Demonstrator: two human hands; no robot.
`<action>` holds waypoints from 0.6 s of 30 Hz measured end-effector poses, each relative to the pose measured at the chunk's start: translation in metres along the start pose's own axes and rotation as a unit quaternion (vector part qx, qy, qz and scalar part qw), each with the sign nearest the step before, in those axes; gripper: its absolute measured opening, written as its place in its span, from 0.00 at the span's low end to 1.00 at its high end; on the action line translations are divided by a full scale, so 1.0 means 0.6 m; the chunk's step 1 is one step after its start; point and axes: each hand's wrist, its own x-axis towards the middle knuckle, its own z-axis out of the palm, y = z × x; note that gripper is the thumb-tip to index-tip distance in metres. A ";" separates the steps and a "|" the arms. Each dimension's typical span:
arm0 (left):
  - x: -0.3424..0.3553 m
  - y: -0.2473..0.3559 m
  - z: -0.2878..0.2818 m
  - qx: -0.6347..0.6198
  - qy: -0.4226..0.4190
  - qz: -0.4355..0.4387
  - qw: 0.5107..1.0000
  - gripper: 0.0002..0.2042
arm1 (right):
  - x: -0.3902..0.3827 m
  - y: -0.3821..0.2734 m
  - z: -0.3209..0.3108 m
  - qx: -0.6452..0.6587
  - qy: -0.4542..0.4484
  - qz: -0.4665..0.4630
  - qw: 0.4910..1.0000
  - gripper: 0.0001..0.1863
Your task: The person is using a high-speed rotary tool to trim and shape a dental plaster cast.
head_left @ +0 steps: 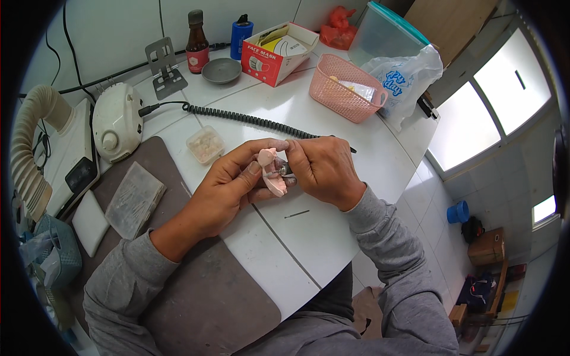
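Observation:
My left hand (228,181) is closed round a pale pink dental cast (276,186), thumb on its near side and fingers behind and below. Two lobes of the cast show, one up by the thumb tip and one lower down. Against it sits a silver metal piece (284,169), pinched in the curled fingers of my right hand (326,169). How far that piece reaches inside the fist is hidden. Both hands meet above the white table. Below them lies a thin metal bur (297,214). A black coiled cord (249,119) passes behind my right hand.
A white control box (119,121) and a ribbed hose (29,136) stand at left. A clear box of small pieces (206,145), a case (135,199) and a brown mat (208,285) lie nearer. Behind are a bottle (197,44), a mask box (276,56) and a pink basket (338,98).

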 end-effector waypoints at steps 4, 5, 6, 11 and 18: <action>0.000 0.002 0.001 -0.008 -0.002 -0.003 1.000 0.19 | 0.000 -0.001 -0.001 -0.002 0.002 -0.002 1.000 0.20; 0.001 0.001 0.001 -0.008 -0.002 -0.003 1.000 0.19 | 0.000 -0.002 -0.002 0.001 -0.002 0.003 1.000 0.20; 0.002 -0.001 0.001 -0.009 0.004 0.001 1.000 0.20 | 0.000 -0.002 -0.001 0.001 -0.002 0.003 1.000 0.20; 0.002 -0.001 -0.001 -0.020 0.009 0.001 1.000 0.21 | 0.000 -0.003 -0.001 0.000 0.002 0.003 1.000 0.20; 0.003 -0.001 -0.001 -0.015 0.006 -0.001 1.000 0.21 | -0.001 -0.002 0.000 -0.003 -0.002 0.007 1.000 0.21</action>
